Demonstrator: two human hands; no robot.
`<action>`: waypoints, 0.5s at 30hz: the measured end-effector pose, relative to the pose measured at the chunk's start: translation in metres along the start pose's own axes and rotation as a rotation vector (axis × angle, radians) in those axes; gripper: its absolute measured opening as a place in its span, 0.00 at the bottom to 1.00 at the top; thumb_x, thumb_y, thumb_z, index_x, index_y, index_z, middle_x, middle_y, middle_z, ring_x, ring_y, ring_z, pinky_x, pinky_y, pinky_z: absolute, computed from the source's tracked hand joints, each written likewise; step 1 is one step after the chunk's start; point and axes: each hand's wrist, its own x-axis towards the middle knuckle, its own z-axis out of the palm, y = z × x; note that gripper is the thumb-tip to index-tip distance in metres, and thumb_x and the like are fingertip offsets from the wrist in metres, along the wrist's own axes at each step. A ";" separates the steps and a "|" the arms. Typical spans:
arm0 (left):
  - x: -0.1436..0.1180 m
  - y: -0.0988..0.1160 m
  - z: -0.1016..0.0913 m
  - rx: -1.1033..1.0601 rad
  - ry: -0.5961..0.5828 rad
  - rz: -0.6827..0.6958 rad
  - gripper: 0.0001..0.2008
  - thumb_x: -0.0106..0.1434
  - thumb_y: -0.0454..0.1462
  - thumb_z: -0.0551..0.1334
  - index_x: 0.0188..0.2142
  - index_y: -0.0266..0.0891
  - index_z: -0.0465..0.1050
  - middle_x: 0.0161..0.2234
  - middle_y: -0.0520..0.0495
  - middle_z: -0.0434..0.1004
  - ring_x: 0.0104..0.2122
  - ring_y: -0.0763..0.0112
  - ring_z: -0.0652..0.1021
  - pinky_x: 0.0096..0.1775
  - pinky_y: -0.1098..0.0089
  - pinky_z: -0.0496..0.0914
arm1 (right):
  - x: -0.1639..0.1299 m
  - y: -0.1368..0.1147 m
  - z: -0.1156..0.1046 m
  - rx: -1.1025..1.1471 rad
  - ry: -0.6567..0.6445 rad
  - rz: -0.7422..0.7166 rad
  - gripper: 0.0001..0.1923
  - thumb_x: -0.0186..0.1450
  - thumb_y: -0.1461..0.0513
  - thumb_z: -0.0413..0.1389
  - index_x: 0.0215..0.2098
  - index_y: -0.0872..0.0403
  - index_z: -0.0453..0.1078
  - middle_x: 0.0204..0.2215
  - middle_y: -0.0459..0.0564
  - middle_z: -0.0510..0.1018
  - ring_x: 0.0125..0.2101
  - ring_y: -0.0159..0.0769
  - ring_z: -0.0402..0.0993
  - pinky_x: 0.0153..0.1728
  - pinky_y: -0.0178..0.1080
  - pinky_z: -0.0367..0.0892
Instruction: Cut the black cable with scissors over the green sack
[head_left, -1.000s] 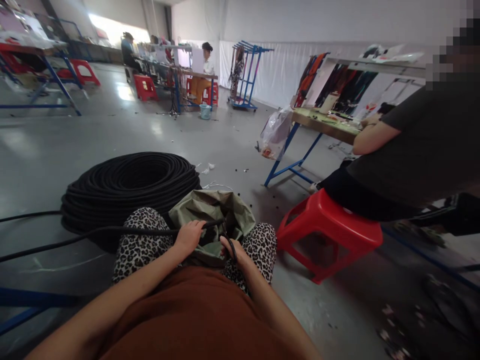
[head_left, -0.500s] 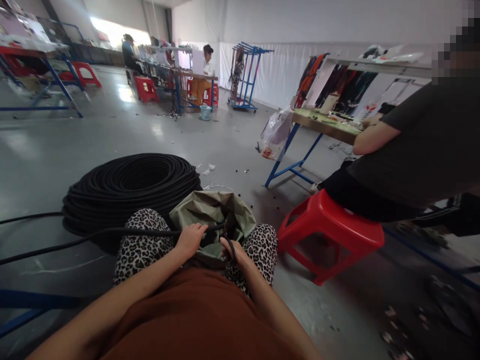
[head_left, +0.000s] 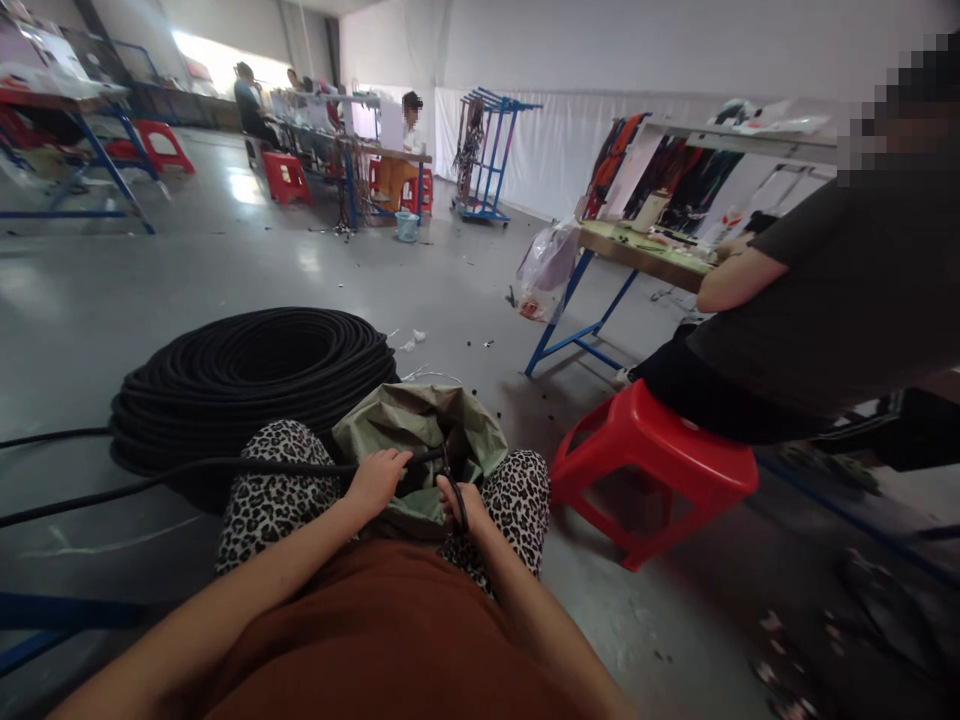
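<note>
Left hand point(head_left: 375, 480) grips the black cable point(head_left: 225, 465) across the lap; right hand point(head_left: 459, 503) holds scissors point(head_left: 452, 480) over the green bag point(head_left: 420, 420). Big coil point(head_left: 247, 385) on the floor looks mostly uncut.

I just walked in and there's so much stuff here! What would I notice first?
Most likely the big black cable coil lying on the grey floor, left of the middle. A strand of cable runs from it across the person's lap, where the left hand grips it and the right hand holds scissors over an open green bag. To the right stands a bright red stool with a co-worker sitting on it.
</note>
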 end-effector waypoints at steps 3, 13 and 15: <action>0.002 0.001 -0.001 -0.005 -0.009 -0.008 0.22 0.74 0.31 0.56 0.64 0.40 0.74 0.54 0.38 0.83 0.55 0.58 0.81 0.57 0.60 0.72 | -0.006 -0.005 0.000 -0.035 0.032 0.007 0.25 0.74 0.50 0.62 0.24 0.54 0.67 0.14 0.41 0.66 0.11 0.28 0.61 0.12 0.31 0.60; 0.011 0.003 0.001 0.002 -0.038 -0.024 0.21 0.73 0.31 0.57 0.62 0.42 0.75 0.55 0.39 0.83 0.56 0.59 0.81 0.57 0.62 0.72 | -0.007 -0.009 0.001 -0.108 0.071 0.030 0.26 0.75 0.52 0.60 0.21 0.53 0.65 0.13 0.42 0.65 0.11 0.28 0.60 0.12 0.31 0.57; 0.013 0.003 0.001 0.012 -0.047 -0.028 0.20 0.73 0.31 0.57 0.62 0.41 0.76 0.54 0.38 0.83 0.55 0.58 0.82 0.56 0.62 0.73 | -0.007 -0.009 0.002 -0.111 0.075 0.030 0.26 0.76 0.53 0.58 0.21 0.53 0.65 0.13 0.42 0.65 0.12 0.28 0.60 0.13 0.31 0.57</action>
